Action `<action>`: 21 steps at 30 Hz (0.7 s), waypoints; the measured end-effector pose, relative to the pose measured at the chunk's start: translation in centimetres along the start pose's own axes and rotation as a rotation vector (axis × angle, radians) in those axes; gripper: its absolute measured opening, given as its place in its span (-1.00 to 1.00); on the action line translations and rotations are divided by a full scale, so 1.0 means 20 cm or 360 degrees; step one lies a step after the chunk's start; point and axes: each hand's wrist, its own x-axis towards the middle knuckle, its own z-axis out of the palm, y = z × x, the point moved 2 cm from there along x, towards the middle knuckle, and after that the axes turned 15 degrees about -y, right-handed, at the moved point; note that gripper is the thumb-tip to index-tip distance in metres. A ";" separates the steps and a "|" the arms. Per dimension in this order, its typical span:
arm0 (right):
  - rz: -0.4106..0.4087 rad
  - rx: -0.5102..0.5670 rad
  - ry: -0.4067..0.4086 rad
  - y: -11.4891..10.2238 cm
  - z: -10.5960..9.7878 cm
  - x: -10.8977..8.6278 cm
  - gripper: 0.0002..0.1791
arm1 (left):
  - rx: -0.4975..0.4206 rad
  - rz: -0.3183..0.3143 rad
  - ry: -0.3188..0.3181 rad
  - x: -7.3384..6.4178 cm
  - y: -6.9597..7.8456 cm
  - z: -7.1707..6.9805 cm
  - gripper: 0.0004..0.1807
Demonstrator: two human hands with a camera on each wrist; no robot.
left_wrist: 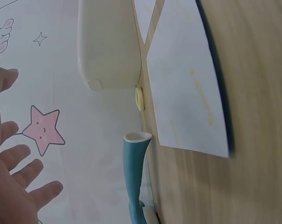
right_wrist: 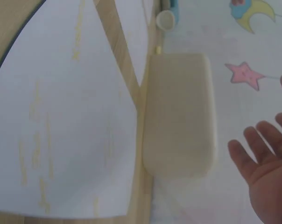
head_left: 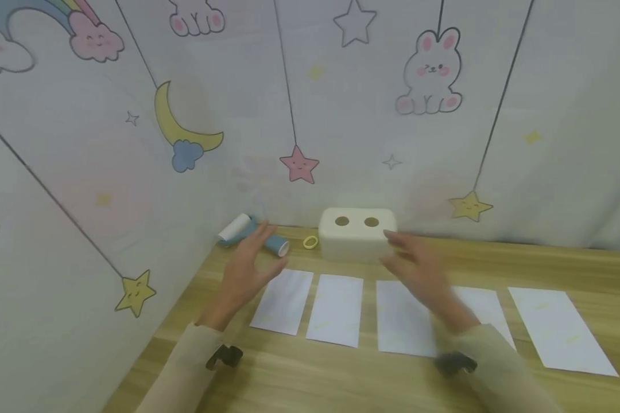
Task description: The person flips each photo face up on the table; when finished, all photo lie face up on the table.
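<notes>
My left hand is raised over the left part of the table, fingers spread and holding nothing. Behind it lies a blue lint roller with a white roll end, partly covered by the fingers in the head view. My right hand, slightly blurred, hovers with fingers extended, its fingertips overlapping the right side of a cream box that has two round holes on top. A small yellow ring lies between the roller and the box. In the right wrist view, the right hand shows an empty palm.
Several white sheets lie in a row across the wooden table: one at the left, another beside it, one at the far right. A wall with cartoon drawings rises along the table's back and left edges.
</notes>
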 end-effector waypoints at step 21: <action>-0.0203 0.0353 -0.0055 -0.05 0.37 0.19 -0.49 | -0.0142 -0.0130 -0.0295 -0.11 -0.11 0.03 0.00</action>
